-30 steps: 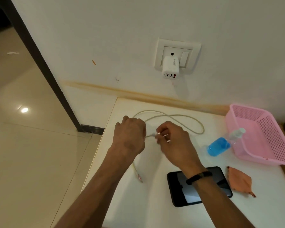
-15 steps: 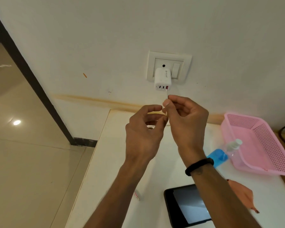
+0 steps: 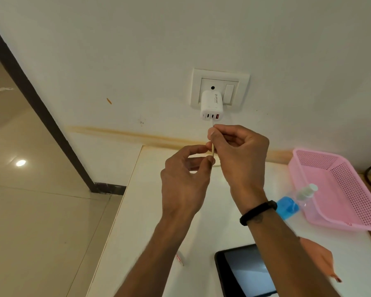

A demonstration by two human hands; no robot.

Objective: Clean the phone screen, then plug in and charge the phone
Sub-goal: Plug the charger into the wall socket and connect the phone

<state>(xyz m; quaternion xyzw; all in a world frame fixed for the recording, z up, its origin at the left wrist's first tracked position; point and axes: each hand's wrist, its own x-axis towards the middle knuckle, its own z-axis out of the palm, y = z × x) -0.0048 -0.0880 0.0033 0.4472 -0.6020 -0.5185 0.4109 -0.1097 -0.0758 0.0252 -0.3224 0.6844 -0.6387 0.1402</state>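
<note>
A white charger (image 3: 211, 106) with several ports sits plugged into the wall socket (image 3: 220, 87). My right hand (image 3: 238, 155) pinches the plug end of a cream cable (image 3: 212, 149), its tip just under the charger's ports. Just below, my left hand (image 3: 185, 182) pinches the same cable. The cable's other end (image 3: 179, 260) lies on the white table (image 3: 141, 221). The black phone (image 3: 247, 273) lies screen up at the bottom, partly behind my right forearm.
A pink basket (image 3: 338, 189) stands at the right by the wall. A blue-liquid spray bottle (image 3: 291, 203) lies beside it. An orange cloth (image 3: 320, 257) lies right of the phone. The table's left edge drops to a tiled floor (image 3: 30, 211).
Both hands lifted the cable off the table and raised its plug end up to just under the charger's ports. The view has tilted upward.
</note>
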